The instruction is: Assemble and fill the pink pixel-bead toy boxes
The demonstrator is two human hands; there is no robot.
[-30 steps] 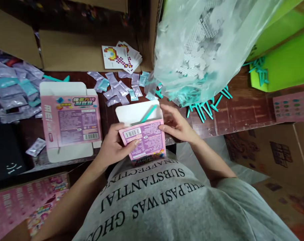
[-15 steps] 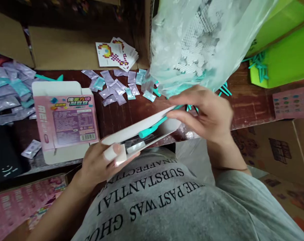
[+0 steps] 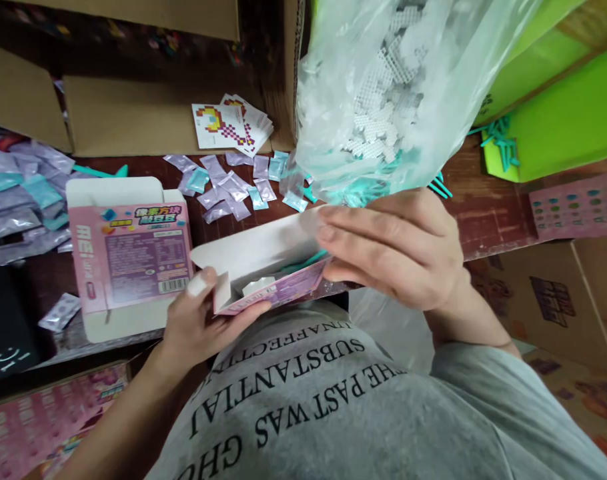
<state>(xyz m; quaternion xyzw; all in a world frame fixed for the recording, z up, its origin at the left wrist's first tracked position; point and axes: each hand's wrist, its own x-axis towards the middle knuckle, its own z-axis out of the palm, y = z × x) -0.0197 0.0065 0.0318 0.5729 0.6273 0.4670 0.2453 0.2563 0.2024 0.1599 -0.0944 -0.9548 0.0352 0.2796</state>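
Note:
An open cardboard box (image 3: pixel 288 290), white inside with a pink-purple printed front, is held in front of my shirt, its open side up. My left hand (image 3: pixel 198 320) grips its left end, thumb at the end flap and fingers underneath. At the right end my right hand (image 3: pixel 398 247) is closed round the box, its fingers over the end. A teal plastic stick (image 3: pixel 306 260) lies inside the box, mostly hidden by the front wall and my right fingers. Nearer my left thumb, a white piece (image 3: pixel 258 287) shows inside.
A flattened pink box (image 3: pixel 143 250) lies left of my hands. Small lilac and teal sachets (image 3: pixel 233 187) are scattered behind. White grid pieces fill a clear bag (image 3: pixel 328 127). Pattern cards (image 3: pixel 216 127) lean at the back. A green box (image 3: pixel 563 127) stands right.
My right hand has released the teal stick, which has moved down into the box. Its fingers have closed over the box's right end. The box has tilted, showing more of its inside.

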